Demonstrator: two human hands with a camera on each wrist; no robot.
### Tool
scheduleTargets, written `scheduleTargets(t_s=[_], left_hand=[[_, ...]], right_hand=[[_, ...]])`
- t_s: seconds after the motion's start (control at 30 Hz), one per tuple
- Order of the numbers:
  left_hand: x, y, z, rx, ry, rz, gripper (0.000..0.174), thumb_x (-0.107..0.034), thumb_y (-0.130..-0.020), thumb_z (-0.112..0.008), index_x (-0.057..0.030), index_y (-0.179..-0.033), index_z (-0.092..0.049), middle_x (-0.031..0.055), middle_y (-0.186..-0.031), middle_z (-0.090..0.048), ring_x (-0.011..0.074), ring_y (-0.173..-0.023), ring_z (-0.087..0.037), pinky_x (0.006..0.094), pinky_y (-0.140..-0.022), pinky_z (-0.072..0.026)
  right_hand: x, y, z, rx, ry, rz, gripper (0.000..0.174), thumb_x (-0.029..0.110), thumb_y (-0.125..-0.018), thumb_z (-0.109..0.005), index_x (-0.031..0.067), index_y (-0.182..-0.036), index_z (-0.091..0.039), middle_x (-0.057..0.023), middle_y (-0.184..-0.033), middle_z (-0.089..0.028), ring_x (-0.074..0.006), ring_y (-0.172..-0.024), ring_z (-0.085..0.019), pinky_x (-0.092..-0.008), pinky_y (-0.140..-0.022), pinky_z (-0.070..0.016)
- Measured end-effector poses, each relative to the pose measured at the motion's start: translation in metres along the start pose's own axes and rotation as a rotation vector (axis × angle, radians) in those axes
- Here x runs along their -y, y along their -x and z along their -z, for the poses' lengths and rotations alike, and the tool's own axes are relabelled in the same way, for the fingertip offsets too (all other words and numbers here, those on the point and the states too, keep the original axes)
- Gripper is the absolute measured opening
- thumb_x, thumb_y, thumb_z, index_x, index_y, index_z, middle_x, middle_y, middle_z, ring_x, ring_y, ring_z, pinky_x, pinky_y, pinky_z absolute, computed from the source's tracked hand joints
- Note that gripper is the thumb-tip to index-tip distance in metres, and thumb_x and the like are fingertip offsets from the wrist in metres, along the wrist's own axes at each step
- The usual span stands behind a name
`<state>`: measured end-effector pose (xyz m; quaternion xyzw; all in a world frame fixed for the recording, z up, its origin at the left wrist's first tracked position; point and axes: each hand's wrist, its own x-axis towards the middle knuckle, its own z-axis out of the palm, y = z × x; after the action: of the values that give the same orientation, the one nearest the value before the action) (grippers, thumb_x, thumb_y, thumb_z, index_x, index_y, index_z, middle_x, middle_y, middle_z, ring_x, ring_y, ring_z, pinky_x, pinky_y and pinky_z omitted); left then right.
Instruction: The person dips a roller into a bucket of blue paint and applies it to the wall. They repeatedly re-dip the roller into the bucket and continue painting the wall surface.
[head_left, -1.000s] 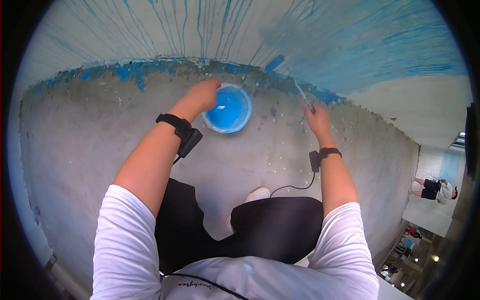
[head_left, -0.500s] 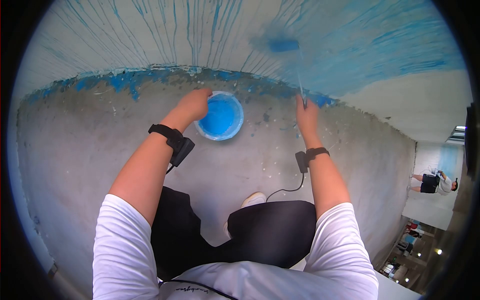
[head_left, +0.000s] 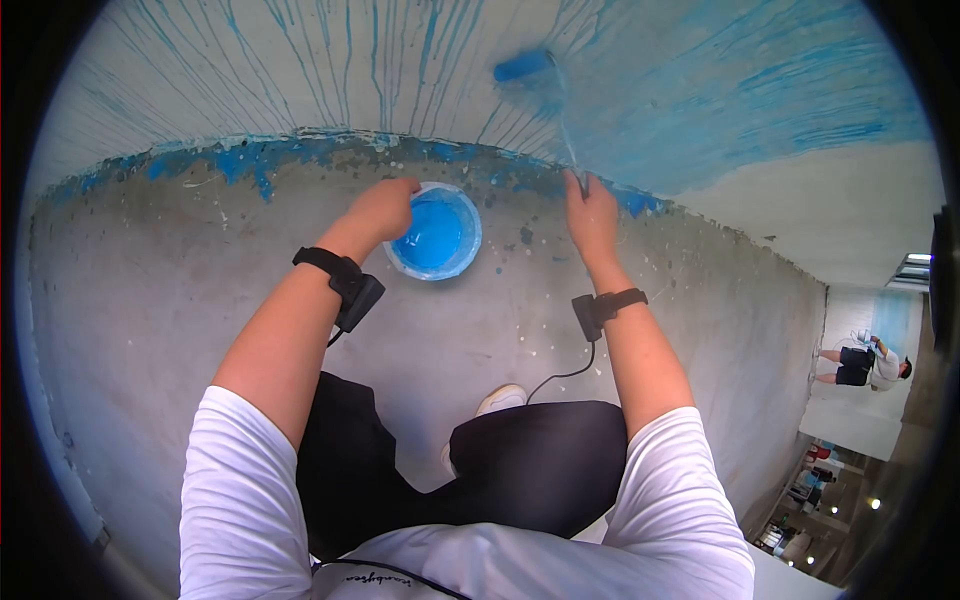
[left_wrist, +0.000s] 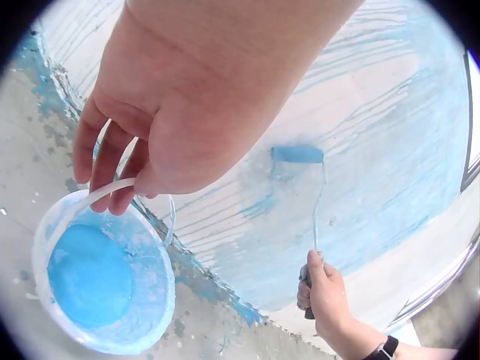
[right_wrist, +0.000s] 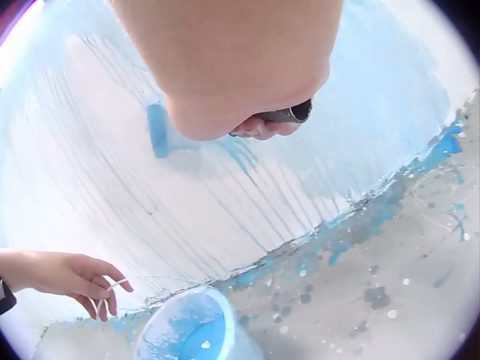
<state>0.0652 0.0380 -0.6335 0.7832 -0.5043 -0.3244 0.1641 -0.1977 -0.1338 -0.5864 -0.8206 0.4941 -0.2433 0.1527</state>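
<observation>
My left hand (head_left: 385, 210) holds a white plastic bucket (left_wrist: 169, 300) by its thin handle (left_wrist: 97, 193), the fingers hooked under it. Blue paint (head_left: 432, 232) covers the bottom of the bucket, and its inner walls are smeared pale blue. My right hand (left_wrist: 327, 292) grips the dark handle of a paint roller (head_left: 523, 66), thumb laid along it. The blue roller sleeve lies against the white wall (right_wrist: 97, 187), left of a painted patch. In the right wrist view, the hand and forearm hide most of the roller's frame.
Long blue drips (head_left: 400, 70) run down the wall toward its paint-stained base (head_left: 250, 165). Grey concrete floor (head_left: 180, 290) with paint spots lies below. Farther off at the right stands another person (head_left: 868, 365) near the wall, with cluttered items (head_left: 805, 490) beyond.
The roller has moved up the wall and then left, with my right hand following left. The bucket sits slightly farther left and lower in the head view, still held by its handle.
</observation>
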Motion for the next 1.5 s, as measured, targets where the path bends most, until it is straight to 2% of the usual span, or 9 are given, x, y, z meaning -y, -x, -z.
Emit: scheduleTargets(t_s=[0.33,0.6,0.8,0.9,1.07,1.13,1.17,1.3,1.5], left_hand=[[-0.005,0.004,0.003,0.022,-0.010,0.035,0.042,0.002,-0.085,-0.052,-0.0072,-0.125,-0.061,0.0184,-0.119,-0.065,0.0371,-0.110,-0.061,0.0437,-0.091,-0.0504],[-0.011,0.007,0.009,0.036,-0.002,0.068,0.041,0.001,-0.085,-0.052,-0.0073,-0.124,-0.062,0.0183,-0.119,-0.065,0.0369,-0.110,-0.061,0.0433,-0.090,-0.0507],[0.002,0.000,-0.003,0.000,-0.002,0.013,0.038,-0.001,-0.086,-0.053,-0.0065,-0.122,-0.062,0.0197,-0.116,-0.065,0.0383,-0.107,-0.062,0.0441,-0.088,-0.0507],[0.011,-0.005,-0.012,-0.046,0.014,-0.046,0.034,-0.003,-0.087,-0.054,-0.0057,-0.119,-0.062,0.0214,-0.112,-0.066,0.0400,-0.103,-0.062,0.0452,-0.085,-0.0506],[-0.002,0.003,0.001,-0.003,0.013,-0.020,0.033,-0.003,-0.087,-0.054,-0.0054,-0.118,-0.063,0.0221,-0.112,-0.065,0.0406,-0.103,-0.062,0.0452,-0.085,-0.0501],[-0.004,0.000,0.004,0.037,-0.035,-0.008,0.041,0.001,-0.086,-0.049,-0.0068,-0.125,-0.060,0.0198,-0.121,-0.064,0.0379,-0.112,-0.060,0.0435,-0.092,-0.0494],[-0.006,-0.001,0.005,0.031,-0.034,-0.021,0.041,0.001,-0.086,-0.049,-0.0068,-0.125,-0.060,0.0198,-0.121,-0.064,0.0379,-0.112,-0.060,0.0435,-0.092,-0.0494],[-0.013,0.004,0.008,0.058,-0.019,0.014,0.041,0.001,-0.086,-0.050,-0.0072,-0.124,-0.061,0.0207,-0.119,-0.064,0.0387,-0.109,-0.061,0.0439,-0.090,-0.0500],[-0.010,-0.001,0.008,0.078,-0.025,0.002,0.037,-0.002,-0.085,-0.052,-0.0070,-0.121,-0.061,0.0230,-0.114,-0.065,0.0400,-0.106,-0.062,0.0452,-0.088,-0.0503]], right_hand=[[-0.123,0.028,0.025,-0.039,0.179,-0.186,0.046,0.042,-0.094,-0.057,-0.0030,-0.095,-0.065,-0.0233,-0.073,-0.062,-0.0423,-0.069,-0.058,-0.0454,-0.063,-0.0442],[-0.079,0.010,0.021,0.031,0.275,-0.077,0.048,0.044,-0.095,-0.054,-0.0013,-0.103,-0.065,-0.0254,-0.081,-0.065,-0.0448,-0.079,-0.062,-0.0471,-0.068,-0.0470],[-0.016,-0.020,0.003,0.113,0.318,0.111,0.045,0.048,-0.091,-0.058,0.0033,-0.089,-0.064,-0.0233,-0.075,-0.065,-0.0467,-0.073,-0.061,-0.0506,-0.061,-0.0480],[-0.026,-0.017,0.003,0.160,0.350,0.099,0.044,0.047,-0.091,-0.059,0.0034,-0.087,-0.063,-0.0231,-0.073,-0.064,-0.0458,-0.073,-0.062,-0.0509,-0.060,-0.0474],[-0.120,0.011,0.007,0.060,0.303,-0.065,0.045,0.049,-0.092,-0.057,0.0037,-0.088,-0.064,-0.0244,-0.078,-0.065,-0.0431,-0.077,-0.064,-0.0504,-0.064,-0.0486],[-0.135,0.027,0.020,0.022,0.373,-0.150,0.046,0.049,-0.092,-0.056,0.0037,-0.089,-0.064,-0.0245,-0.079,-0.066,-0.0432,-0.078,-0.064,-0.0505,-0.065,-0.0488],[-0.134,0.030,0.026,0.001,0.434,-0.243,0.047,0.050,-0.092,-0.055,0.0038,-0.090,-0.064,-0.0246,-0.080,-0.066,-0.0432,-0.079,-0.064,-0.0507,-0.066,-0.0489],[-0.113,0.021,0.025,0.029,0.435,-0.192,0.047,0.050,-0.092,-0.055,0.0045,-0.093,-0.065,-0.0235,-0.082,-0.067,-0.0431,-0.079,-0.064,-0.0512,-0.067,-0.0490],[-0.048,-0.009,-0.036,0.124,0.338,0.048,0.041,0.046,-0.090,-0.059,0.0054,-0.087,-0.063,-0.0202,-0.079,-0.067,-0.0412,-0.076,-0.064,-0.0506,-0.066,-0.0495]])
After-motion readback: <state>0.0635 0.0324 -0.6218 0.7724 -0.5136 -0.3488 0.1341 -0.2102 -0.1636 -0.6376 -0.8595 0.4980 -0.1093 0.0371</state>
